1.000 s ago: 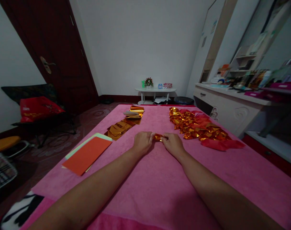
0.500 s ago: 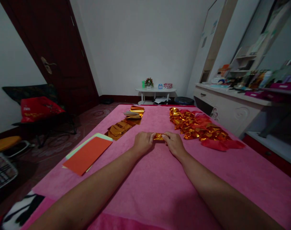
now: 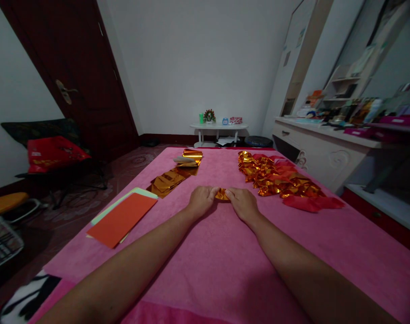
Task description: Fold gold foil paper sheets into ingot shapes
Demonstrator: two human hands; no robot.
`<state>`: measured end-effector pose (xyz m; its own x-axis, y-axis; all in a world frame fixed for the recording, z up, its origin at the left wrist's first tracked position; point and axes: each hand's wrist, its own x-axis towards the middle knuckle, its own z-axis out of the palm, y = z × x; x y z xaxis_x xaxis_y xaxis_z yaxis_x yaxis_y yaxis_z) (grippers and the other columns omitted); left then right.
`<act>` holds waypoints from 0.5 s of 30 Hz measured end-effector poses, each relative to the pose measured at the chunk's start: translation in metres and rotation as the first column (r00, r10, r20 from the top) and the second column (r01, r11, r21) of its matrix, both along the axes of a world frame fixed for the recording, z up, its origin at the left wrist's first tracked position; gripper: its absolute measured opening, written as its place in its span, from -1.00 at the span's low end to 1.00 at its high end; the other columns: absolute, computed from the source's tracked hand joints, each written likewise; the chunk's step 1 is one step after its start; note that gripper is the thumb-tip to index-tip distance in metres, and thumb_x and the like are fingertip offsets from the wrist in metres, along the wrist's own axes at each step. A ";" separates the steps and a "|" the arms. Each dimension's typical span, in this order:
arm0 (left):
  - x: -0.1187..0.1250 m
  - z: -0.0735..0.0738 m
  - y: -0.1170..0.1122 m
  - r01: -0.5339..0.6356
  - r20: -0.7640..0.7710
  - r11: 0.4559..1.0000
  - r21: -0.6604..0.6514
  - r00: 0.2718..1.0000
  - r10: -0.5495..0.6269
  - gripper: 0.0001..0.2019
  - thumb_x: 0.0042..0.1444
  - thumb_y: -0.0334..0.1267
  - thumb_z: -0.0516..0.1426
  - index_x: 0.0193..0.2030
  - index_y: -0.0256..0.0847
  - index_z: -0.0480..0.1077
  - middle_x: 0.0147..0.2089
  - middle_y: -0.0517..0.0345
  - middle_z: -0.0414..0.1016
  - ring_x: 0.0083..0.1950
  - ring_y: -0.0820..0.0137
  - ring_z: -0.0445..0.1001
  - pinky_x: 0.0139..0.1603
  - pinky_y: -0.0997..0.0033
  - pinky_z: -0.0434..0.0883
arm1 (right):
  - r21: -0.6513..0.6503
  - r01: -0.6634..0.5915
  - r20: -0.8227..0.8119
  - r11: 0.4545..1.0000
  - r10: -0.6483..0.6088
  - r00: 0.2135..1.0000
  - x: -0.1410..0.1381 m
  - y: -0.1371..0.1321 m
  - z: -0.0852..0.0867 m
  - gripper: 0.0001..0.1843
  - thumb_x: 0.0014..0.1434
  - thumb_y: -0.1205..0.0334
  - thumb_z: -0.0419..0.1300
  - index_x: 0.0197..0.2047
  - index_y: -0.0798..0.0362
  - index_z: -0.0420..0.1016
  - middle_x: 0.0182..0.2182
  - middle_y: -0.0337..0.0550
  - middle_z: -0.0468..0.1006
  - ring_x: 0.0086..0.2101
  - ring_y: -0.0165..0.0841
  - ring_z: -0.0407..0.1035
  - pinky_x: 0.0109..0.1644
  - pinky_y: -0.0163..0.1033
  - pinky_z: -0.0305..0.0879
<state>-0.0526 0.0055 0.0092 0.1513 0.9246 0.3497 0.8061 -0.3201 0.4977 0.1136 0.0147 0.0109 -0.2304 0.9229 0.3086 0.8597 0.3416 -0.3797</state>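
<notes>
A small piece of gold foil paper point(image 3: 221, 195) lies on the pink cloth point(image 3: 225, 261) between my two hands. My left hand point(image 3: 201, 200) pinches its left end with curled fingers. My right hand point(image 3: 241, 201) presses on its right end, fingers closed over it. Most of the foil piece is hidden under my fingertips. A heap of folded gold foil shapes point(image 3: 275, 177) lies on red material point(image 3: 311, 203) just right of my right hand.
Flat gold foil sheets point(image 3: 169, 180) and a foil stack point(image 3: 190, 157) lie at the far left of the cloth. Orange and pale green paper sheets point(image 3: 122, 217) rest near the left edge. A white dresser point(image 3: 329, 150) stands at right, a dark door point(image 3: 73, 81) at left, a small white table point(image 3: 218, 130) at the back wall.
Both hands have drawn closer together over the foil piece, pressing it flatter against the cloth; less of the foil shows than before.
</notes>
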 end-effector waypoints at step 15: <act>0.002 -0.002 -0.001 -0.094 0.103 0.995 -0.019 0.990 0.095 -0.42 0.24 0.05 -0.20 -0.43 -0.29 0.47 -0.52 0.12 0.41 -0.47 0.43 0.29 -0.46 0.49 0.07 | 0.051 0.117 -0.075 0.992 -0.113 0.991 -0.002 -0.001 -0.001 -0.58 0.24 0.09 -0.07 -0.45 0.04 0.51 -0.52 -0.12 0.53 -0.47 -0.38 0.32 -0.43 -0.32 -0.02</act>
<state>-0.0507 0.0047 0.0070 0.0265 0.9379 0.3459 0.7759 -0.2375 0.5845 0.1120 0.0139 0.0102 -0.0990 0.9230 0.3718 0.8659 0.2640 -0.4249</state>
